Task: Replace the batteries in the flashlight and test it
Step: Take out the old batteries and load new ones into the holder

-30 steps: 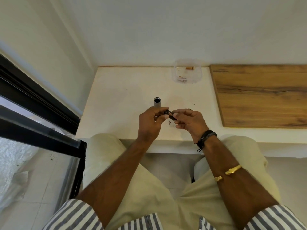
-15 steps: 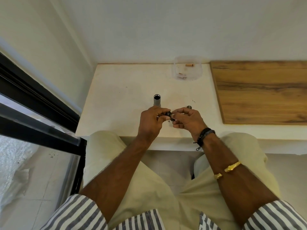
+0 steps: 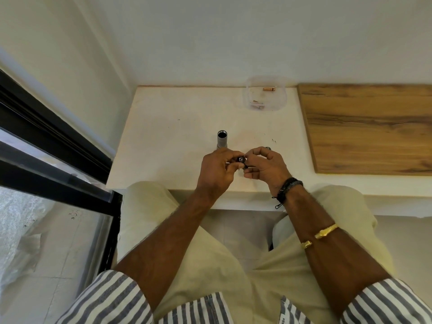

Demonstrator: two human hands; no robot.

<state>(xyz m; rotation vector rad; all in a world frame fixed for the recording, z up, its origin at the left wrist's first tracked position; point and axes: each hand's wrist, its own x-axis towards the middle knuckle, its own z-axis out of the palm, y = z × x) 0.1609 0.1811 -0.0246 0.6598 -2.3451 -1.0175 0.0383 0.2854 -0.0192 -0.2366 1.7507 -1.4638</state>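
The grey flashlight body (image 3: 222, 139) stands upright on the white table (image 3: 173, 136), its open end up, just beyond my left hand (image 3: 216, 170). Both hands meet above the table's front edge around a small black battery holder (image 3: 241, 160). The fingertips of my left hand pinch its left end, and my right hand (image 3: 265, 166) grips its right side. A small dark part (image 3: 268, 148) peeks out behind my right hand's fingers; what it is stays unclear.
A clear plastic tub (image 3: 266, 94) at the table's back holds a copper-coloured battery (image 3: 268, 89) and small bits. A wooden board (image 3: 369, 127) lies to the right. A black window frame (image 3: 46, 146) borders the left.
My hands have drawn closer together around the battery holder, and it has turned slightly in my fingers. The flashlight body has stayed put.
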